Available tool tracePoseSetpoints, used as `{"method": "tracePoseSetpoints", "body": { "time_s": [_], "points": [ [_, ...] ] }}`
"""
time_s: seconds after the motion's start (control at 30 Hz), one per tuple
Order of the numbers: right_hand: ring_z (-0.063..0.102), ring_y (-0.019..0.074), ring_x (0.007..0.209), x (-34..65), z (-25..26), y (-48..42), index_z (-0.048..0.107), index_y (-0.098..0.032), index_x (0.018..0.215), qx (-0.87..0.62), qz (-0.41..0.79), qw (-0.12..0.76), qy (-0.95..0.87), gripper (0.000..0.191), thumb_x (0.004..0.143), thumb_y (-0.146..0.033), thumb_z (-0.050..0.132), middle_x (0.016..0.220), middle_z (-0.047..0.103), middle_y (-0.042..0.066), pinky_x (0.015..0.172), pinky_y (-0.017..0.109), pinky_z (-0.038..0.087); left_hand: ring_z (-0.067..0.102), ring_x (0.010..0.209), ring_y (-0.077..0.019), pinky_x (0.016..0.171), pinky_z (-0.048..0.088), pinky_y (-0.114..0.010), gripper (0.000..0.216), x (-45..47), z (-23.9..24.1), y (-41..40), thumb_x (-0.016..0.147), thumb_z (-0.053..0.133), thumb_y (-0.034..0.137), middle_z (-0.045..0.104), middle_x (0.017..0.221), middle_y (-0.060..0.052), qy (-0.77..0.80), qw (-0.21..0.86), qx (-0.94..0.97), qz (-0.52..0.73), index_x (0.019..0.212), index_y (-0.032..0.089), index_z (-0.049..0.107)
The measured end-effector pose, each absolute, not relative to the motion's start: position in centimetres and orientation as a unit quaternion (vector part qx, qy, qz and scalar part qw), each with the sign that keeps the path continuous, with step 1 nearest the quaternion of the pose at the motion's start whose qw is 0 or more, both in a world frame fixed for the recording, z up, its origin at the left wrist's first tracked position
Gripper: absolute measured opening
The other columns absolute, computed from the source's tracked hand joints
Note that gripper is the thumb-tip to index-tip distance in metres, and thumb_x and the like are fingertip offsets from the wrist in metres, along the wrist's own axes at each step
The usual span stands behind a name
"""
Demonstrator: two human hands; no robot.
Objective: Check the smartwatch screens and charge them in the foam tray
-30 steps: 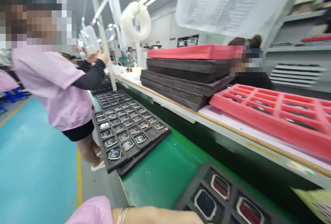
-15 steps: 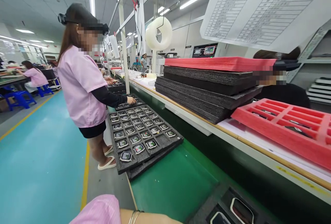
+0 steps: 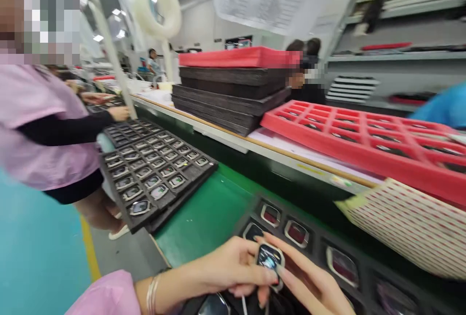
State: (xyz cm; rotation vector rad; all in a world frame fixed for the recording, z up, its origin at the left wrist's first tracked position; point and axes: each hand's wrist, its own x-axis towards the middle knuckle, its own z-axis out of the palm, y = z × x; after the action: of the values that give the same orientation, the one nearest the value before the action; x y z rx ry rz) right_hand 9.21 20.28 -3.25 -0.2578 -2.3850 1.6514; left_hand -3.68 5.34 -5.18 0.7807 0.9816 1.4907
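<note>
A small square smartwatch body [image 3: 270, 260] with a lit screen sits between both hands at the bottom of the view. My left hand [image 3: 225, 269] pinches its left edge, fingers curled. My right hand [image 3: 309, 283] holds its right side with fingers stretched along it. Below them lies a black foam tray [image 3: 364, 261] on the green conveyor belt [image 3: 207, 218], with several red-faced watch bodies [image 3: 297, 233] in its pockets. I cannot tell whether the held piece is above its pocket or resting in it.
Further up the belt lies another black tray [image 3: 153, 174] full of watch bodies; a person in a pink top [image 3: 43, 130] reaches over it. On the raised shelf sit stacked dark foam trays [image 3: 229, 96], a red grid tray [image 3: 357, 135] and a striped sheet [image 3: 407, 223].
The view swung down and right. Both my hands came into sight and closed on a watch body over the near tray; before, only my left forearm showed.
</note>
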Motion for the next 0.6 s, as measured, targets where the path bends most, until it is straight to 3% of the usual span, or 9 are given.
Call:
{"method": "tracePoseSetpoints", "body": {
  "time_s": [0.07,0.3,0.47,0.6],
  "points": [
    [0.050,0.0280,0.118,9.5,-2.7,19.9,0.058,-0.023,0.124,-0.064,0.577,0.110,-0.807,0.039,0.089,-0.039,0.056,0.127,0.056,0.007,0.104,0.041,0.039,0.032,0.030,-0.0021,0.029,0.014,-0.017,0.032,-3.4,-4.8,5.3,0.076,0.069,0.038,0.061,0.058,-0.001,0.446,0.549,0.327,0.627,0.088,0.010,0.059],
    [0.050,0.0242,0.118,9.7,-1.9,19.8,0.054,-0.022,0.126,0.012,0.526,0.136,-0.840,0.032,0.095,-0.028,0.051,0.125,0.056,0.008,0.104,0.043,0.037,0.029,0.030,-0.0006,0.030,0.011,-0.015,0.033,-2.8,-4.7,5.4,0.078,0.066,0.038,0.062,0.059,-0.002,0.484,0.539,0.337,0.602,0.094,0.010,0.057],
    [0.051,0.0247,0.115,10.1,-1.2,19.8,0.052,-0.020,0.125,0.065,0.441,0.170,-0.879,0.035,0.091,-0.021,0.055,0.123,0.055,0.011,0.100,0.041,0.041,0.031,0.030,-0.0005,0.031,0.013,-0.015,0.036,-2.5,-4.5,5.3,0.079,0.066,0.038,0.060,0.059,0.000,0.503,0.522,0.354,0.591,0.099,0.010,0.057],
    [0.048,0.0228,0.114,10.4,-0.6,19.8,0.051,-0.019,0.124,0.068,0.357,0.149,-0.919,0.041,0.084,-0.013,0.059,0.123,0.049,0.010,0.099,0.036,0.041,0.032,0.032,-0.0010,0.031,0.018,-0.015,0.033,-2.1,-4.7,5.4,0.081,0.063,0.037,0.060,0.061,0.000,0.524,0.516,0.361,0.573,0.099,0.010,0.056]
  ]
}}
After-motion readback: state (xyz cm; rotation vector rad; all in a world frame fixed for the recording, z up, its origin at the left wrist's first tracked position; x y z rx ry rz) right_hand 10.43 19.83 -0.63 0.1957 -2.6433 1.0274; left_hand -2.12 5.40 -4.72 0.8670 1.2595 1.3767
